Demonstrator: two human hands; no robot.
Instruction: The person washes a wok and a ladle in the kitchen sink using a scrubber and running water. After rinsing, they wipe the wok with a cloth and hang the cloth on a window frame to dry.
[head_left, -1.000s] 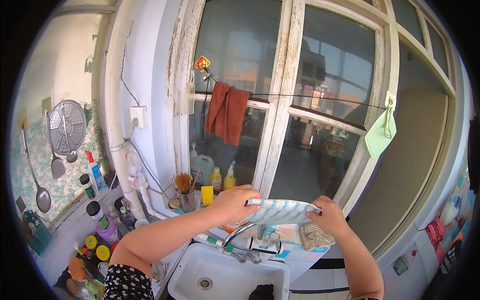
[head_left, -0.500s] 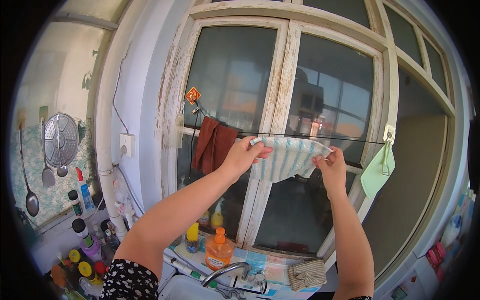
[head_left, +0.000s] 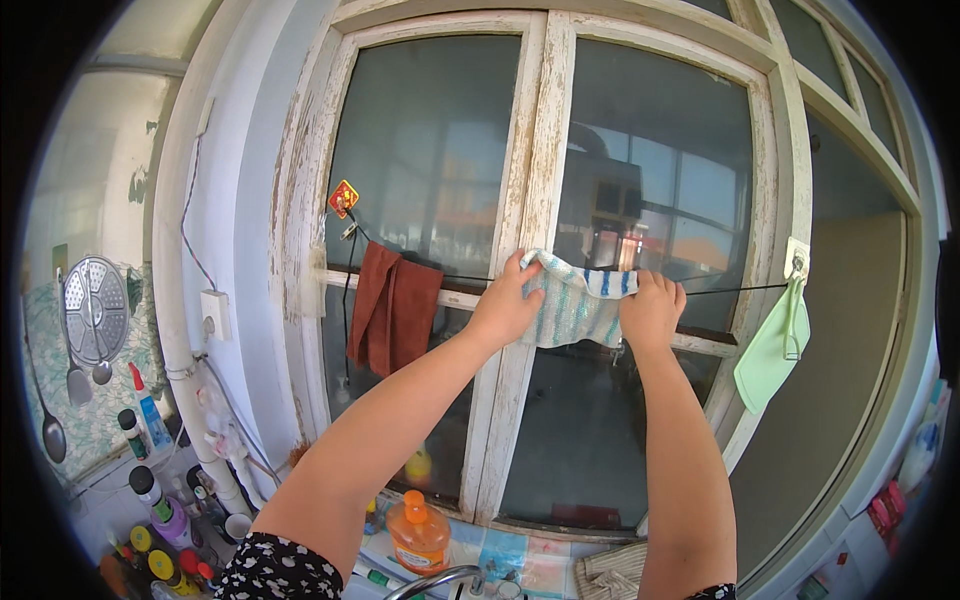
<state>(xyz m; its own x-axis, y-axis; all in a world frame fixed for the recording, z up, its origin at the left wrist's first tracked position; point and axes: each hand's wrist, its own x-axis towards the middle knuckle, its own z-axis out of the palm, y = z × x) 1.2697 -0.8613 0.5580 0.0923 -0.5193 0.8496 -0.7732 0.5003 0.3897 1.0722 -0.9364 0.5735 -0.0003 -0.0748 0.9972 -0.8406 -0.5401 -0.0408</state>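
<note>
A striped white-and-teal dishcloth [head_left: 572, 312] lies against the black cord [head_left: 735, 290] strung across the window. Its upper edge sags between my hands, and a strip with darker blue stripes shows behind it. My left hand [head_left: 508, 302] grips the cloth's left top corner, thumb in front. The right top corner is in my right hand [head_left: 652, 308], its fingers closed over the cord. Further left, a brown cloth [head_left: 395, 310] hangs over the same cord. A light green pad [head_left: 770, 350] dangles from a hook at the cord's right end.
Behind the cord stands a peeling white window frame [head_left: 512, 190]. Below are an orange pump bottle [head_left: 418, 535], a curved faucet [head_left: 435, 580] and a folded striped cloth [head_left: 612, 572]. Several bottles and jars crowd the lower left, near a hanging spatula [head_left: 78, 385] and a ladle [head_left: 53, 435].
The dishcloth, stretched flat in front of the cord before, now has its upper part lying over the cord. My right hand has turned so its back faces me. The view has shifted slightly.
</note>
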